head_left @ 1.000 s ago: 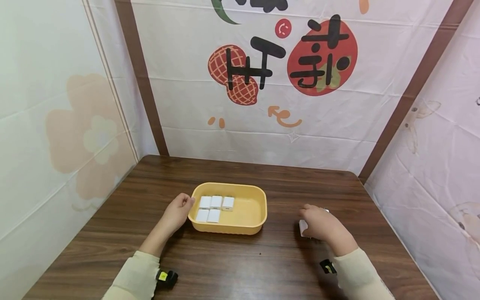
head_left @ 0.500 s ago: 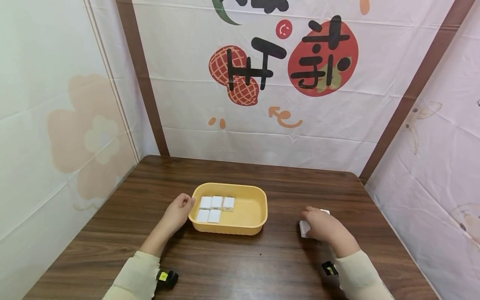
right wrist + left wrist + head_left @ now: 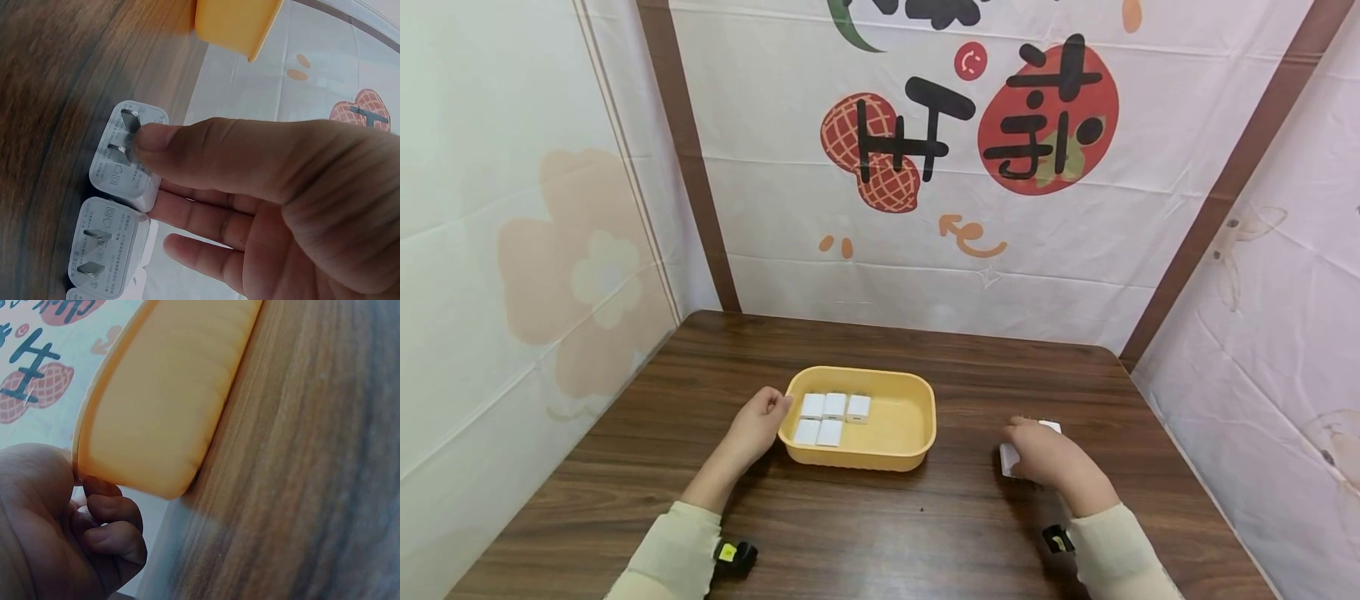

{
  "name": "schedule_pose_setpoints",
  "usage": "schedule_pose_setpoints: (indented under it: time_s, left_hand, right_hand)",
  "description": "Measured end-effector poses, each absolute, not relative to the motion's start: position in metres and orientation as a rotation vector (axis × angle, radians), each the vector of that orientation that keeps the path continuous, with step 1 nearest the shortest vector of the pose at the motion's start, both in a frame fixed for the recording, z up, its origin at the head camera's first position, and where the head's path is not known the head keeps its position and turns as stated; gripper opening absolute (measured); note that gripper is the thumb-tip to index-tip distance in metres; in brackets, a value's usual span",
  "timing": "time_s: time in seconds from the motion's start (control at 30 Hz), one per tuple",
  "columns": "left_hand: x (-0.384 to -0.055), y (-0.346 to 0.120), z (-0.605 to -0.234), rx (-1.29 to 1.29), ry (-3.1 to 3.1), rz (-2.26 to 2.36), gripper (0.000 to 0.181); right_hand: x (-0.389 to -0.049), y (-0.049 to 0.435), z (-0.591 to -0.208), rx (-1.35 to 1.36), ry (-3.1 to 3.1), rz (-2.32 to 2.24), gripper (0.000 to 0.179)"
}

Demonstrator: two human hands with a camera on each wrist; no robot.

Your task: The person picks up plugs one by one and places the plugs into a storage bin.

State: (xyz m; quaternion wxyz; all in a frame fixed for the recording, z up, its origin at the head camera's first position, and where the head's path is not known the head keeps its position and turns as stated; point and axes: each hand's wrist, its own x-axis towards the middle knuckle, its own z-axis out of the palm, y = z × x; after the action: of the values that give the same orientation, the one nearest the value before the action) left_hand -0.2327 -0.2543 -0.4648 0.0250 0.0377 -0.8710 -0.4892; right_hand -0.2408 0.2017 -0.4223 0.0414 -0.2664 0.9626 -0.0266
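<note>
At the left end of the yellow plastic bin (image 3: 857,458), my left hand (image 3: 757,423) pinches the rim between thumb and curled fingers. Inside the bin, several white charger plugs (image 3: 812,406) lie in two rows on the left side. To the right of the bin, my right hand (image 3: 1054,460) holds a white charger plug (image 3: 105,164) with two flat metal prongs. The thumb presses by its prongs and the fingers lie behind it. A second charger plug (image 3: 103,247) stands close beside it, prongs facing the same way. In the head view the right hand hides most of these plugs.
The dark wood-grain table (image 3: 880,533) carries the bin and plugs. Behind it hangs a printed white curtain (image 3: 760,208), with more fabric on both sides. A corner of another white plug (image 3: 78,294) shows at the right wrist view's lower edge.
The right hand has shifted very slightly at the plugs. The left hand stays at the bin's rim, and the plugs in the bin lie as before.
</note>
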Motion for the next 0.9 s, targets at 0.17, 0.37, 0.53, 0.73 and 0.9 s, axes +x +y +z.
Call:
schedule_pose_setpoints:
  time_s: [0.17, 0.37, 0.53, 0.73, 0.9]
  left_hand:
    - [-0.234, -0.255, -0.466, 0.125, -2.703, -1.497, 0.03]
    - [-0.235, -0.254, -0.466, 0.143, -2.71, -1.487, 0.03]
    - [-0.235, -0.254, -0.465, 0.128, -2.705, -1.485, 0.031]
    - [-0.234, -0.253, -0.464, 0.122, -2.708, -1.486, 0.031]
    - [-0.234, -0.253, -0.465, 0.133, -2.71, -1.484, 0.031]
  right_hand:
    - [-0.241, 0.199, -0.422, -0.821, 2.944, -0.084, 0.037]
    - [-0.241, 0.197, -0.419, -0.837, 2.94, -0.079, 0.034]
    - [-0.241, 0.196, -0.417, -0.838, 2.934, -0.082, 0.033]
    - [-0.241, 0.193, -0.409, -0.792, 2.903, -0.105, 0.038]
    - [-0.24, 0.188, -0.401, -0.799, 2.912, -0.105, 0.038]
